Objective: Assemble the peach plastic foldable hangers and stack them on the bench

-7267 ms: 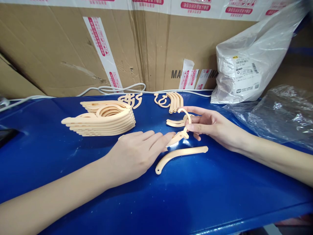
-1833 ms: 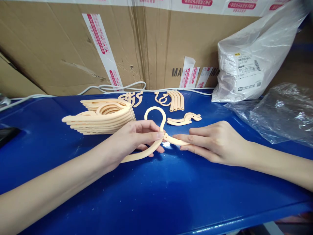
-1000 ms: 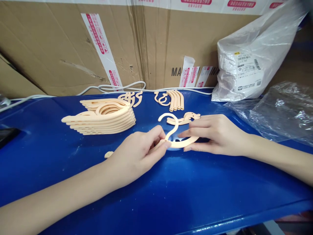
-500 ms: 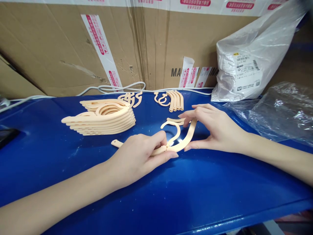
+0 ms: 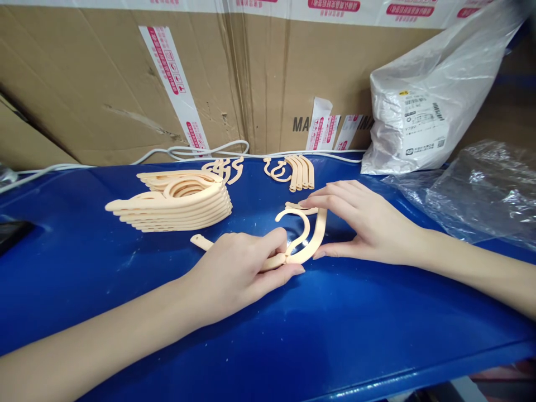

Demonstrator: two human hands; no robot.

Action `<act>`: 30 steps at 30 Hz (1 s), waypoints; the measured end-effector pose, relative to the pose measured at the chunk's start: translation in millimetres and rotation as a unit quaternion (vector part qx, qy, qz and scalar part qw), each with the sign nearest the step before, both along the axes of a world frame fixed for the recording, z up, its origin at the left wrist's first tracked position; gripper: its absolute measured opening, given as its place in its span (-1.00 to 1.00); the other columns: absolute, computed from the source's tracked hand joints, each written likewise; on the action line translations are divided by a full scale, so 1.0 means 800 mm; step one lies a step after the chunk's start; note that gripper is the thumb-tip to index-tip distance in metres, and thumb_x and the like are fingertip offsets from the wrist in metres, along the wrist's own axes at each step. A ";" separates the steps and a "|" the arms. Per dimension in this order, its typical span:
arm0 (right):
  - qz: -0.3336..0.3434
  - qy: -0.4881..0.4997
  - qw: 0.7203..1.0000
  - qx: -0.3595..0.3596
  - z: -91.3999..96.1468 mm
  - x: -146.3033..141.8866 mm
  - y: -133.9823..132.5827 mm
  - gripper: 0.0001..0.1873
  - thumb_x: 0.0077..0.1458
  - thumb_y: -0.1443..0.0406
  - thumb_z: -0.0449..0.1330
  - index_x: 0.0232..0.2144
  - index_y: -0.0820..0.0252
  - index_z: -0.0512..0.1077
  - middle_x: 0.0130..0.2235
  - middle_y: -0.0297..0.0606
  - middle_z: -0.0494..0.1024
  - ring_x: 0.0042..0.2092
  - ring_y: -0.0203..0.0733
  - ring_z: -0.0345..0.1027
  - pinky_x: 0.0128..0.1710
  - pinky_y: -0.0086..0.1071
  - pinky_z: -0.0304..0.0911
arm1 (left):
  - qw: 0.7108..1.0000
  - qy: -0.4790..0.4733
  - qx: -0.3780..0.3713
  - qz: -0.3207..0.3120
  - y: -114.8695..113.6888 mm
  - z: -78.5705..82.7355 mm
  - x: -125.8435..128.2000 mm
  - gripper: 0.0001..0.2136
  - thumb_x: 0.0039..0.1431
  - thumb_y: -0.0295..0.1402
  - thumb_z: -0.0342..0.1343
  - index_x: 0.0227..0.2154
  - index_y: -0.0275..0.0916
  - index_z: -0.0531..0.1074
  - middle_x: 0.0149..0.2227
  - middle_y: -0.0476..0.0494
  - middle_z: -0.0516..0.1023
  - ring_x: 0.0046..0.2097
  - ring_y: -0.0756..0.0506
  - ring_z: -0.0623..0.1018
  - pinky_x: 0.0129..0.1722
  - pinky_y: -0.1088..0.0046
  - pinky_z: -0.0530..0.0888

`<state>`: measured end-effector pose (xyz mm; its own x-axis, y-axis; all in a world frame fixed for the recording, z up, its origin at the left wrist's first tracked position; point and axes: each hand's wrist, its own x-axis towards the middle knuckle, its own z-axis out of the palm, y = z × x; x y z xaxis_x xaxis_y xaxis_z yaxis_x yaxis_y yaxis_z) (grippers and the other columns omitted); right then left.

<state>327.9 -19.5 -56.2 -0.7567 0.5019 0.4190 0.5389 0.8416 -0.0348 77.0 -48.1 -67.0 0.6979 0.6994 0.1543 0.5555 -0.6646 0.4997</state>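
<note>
A cream folding clothes hanger (image 5: pixel 307 245) lies across my two hands in the middle of the blue table. My left hand (image 5: pixel 247 268) pinches it between thumb and fingers beside the centre joint; one arm's end sticks out past the knuckles. From that joint the hook curls up and away from me. My right hand (image 5: pixel 355 229) curves around the other arm, thumb on the near side and fingers over its far end, bending it toward the hook. Partly under the right fingers is a loose arm piece (image 5: pixel 293 206).
A stack of cream folded hangers (image 5: pixel 176 206) stands to the left. Loose hooks (image 5: pixel 224 167) and several arm pieces (image 5: pixel 299 173) lie behind. A white cable (image 5: pixel 201 151) runs before a cardboard box (image 5: pixel 268 78). At right are a white plastic bag (image 5: pixel 419 111) and clear wrap (image 5: pixel 494 190).
My right hand has moved slightly left with the hanger's right arm, which is now swung closer to the hook. My left hand keeps its hold, almost still.
</note>
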 end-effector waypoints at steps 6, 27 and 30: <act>0.030 -0.007 0.999 0.011 -0.001 0.001 0.002 -0.36 0.17 -0.08 0.15 0.10 0.25 0.33 0.07 -0.03 0.46 0.02 -0.01 0.33 -0.02 -0.16 0.19 | 0.999 -0.020 0.041 -0.006 0.000 -0.005 -0.001 -0.70 0.31 -0.19 0.04 -0.46 -0.17 0.10 -0.63 0.19 0.09 -0.61 0.07 0.16 -0.59 0.55 0.02; 0.056 0.034 0.998 -0.017 -0.002 -0.006 -0.016 -0.70 0.35 0.27 -0.01 -0.10 0.24 0.50 -0.15 -0.22 0.61 -0.15 -0.15 0.38 -0.09 -0.23 0.27 | 0.990 -0.027 0.136 -0.039 -0.003 -0.011 -0.002 -0.73 0.33 -0.18 0.05 -0.42 -0.18 0.18 -0.63 0.21 0.11 -0.63 0.09 0.17 -0.61 0.56 0.04; 0.021 0.059 0.998 -0.027 0.001 -0.007 -0.018 -0.68 0.36 0.27 -0.02 -0.17 0.24 0.52 -0.21 -0.18 0.59 -0.19 -0.15 0.38 -0.17 -0.25 0.28 | 0.988 -0.021 0.147 -0.041 -0.004 -0.011 -0.002 -0.78 0.32 -0.20 0.07 -0.37 -0.20 0.28 -0.61 0.18 0.23 -0.60 0.08 0.27 -0.59 0.55 0.10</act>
<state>322.3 -33.5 -55.4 -0.7249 0.4950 0.4791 0.4927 0.8586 -0.1416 75.7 -51.0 -75.6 0.7389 0.5616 0.3723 0.4764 -0.8262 0.3007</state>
